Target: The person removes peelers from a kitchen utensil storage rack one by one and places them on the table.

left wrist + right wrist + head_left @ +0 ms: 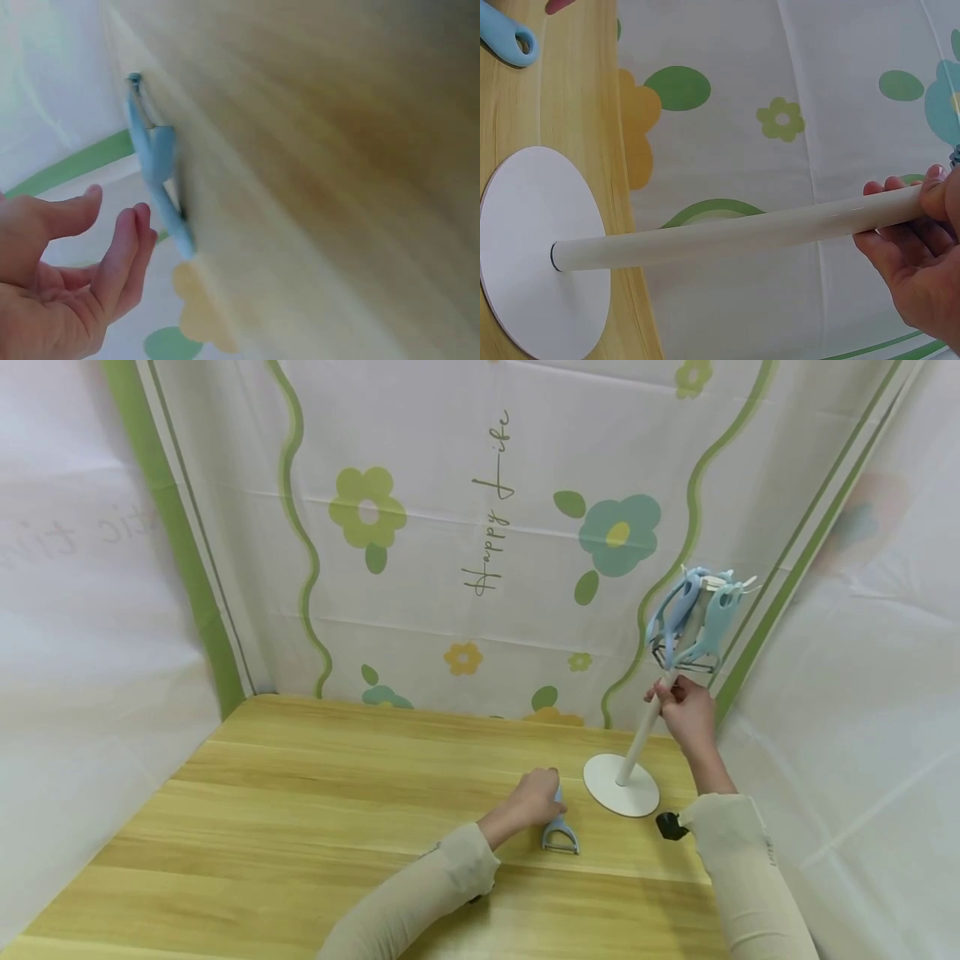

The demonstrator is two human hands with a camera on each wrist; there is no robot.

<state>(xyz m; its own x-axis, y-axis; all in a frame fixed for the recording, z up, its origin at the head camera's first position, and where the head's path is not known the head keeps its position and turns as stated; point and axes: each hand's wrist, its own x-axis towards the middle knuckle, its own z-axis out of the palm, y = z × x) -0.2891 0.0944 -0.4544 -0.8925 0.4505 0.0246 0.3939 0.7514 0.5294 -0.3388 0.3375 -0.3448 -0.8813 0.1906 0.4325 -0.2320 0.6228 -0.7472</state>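
Left hand [534, 797] apart around a blue peeler [160, 161], right hand [686, 714] gripping a white stand [639, 742]

The peeler lies on the table [337, 777], just beside the left hand's fingertips. Seen from the head, this hand is above the handle and hides part of it, while the bladed end shows clear on the wearer's side. The left wrist view shows thumb and fingers standing apart, bent loosely, with a gap between them and the handle; they hold nothing.

The stand's round base [603, 781] rests to the right of the peeler, near it but apart. The person's right hand pinches the pole between thumb and fingers, just below several hanging peelers [717, 617] in blue and blue-green.
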